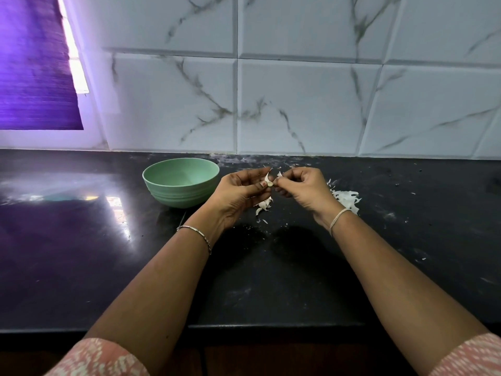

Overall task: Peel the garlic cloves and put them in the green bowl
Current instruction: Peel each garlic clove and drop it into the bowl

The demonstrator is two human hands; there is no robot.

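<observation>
Head view: the green bowl (176, 197) sits left on the counter (271, 280), close by so a clean clove can drop straight in — none shows inside. The left hand (238, 194) pinches a garlic clove (269, 181) to hold it steady. The right hand (303, 188) pinches its skin (279, 174) to pull it off. Loose peels (345, 200) lie under the hands and piled on the right — nothing blocks the bowl.

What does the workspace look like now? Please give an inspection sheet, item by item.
Surface: black counter, glossy, white flecks.
Job's things: clove held above the counter; bowl to its left, no cloves seen inside; garlic bits beneath the clove.
Clutter: peels heaped beside the right hand.
Grippers: left hand holds the clove; right hand pinches its skin.
Cables: nothing seen.
Surroundings: marbled tiles; purple blind at left.
</observation>
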